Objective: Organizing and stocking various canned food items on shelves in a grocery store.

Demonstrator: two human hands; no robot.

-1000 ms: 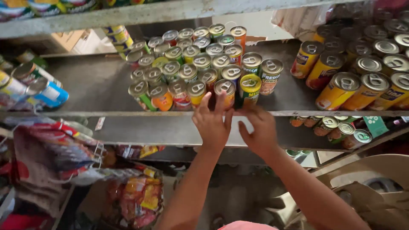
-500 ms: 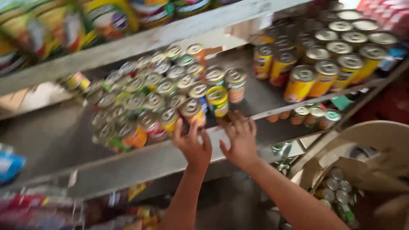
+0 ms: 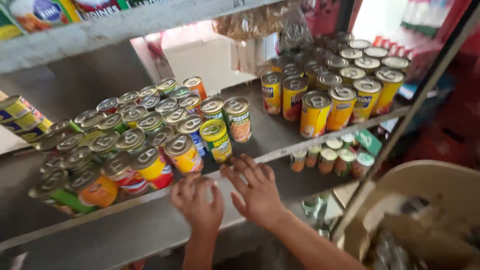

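Nearest, at lower right, a tan cardboard box (image 3: pixel 440 200) stands open with blurred, dark things inside that cannot be made out. Both hands rest palm down on the front edge of the grey metal shelf (image 3: pixel 150 220): the left hand (image 3: pixel 197 202) with fingers loosely spread and holding nothing, the right hand (image 3: pixel 257 187) likewise flat and empty, its fingertips just short of a yellow-lidded can (image 3: pixel 216 140). Behind stands a crowd of small pull-tab cans (image 3: pixel 135 137), too many and too blurred to count surely. Further right, a block of tall yellow cans (image 3: pixel 340 85) in rows, about fifteen; on the shelf below, five small cans (image 3: pixel 330 159)
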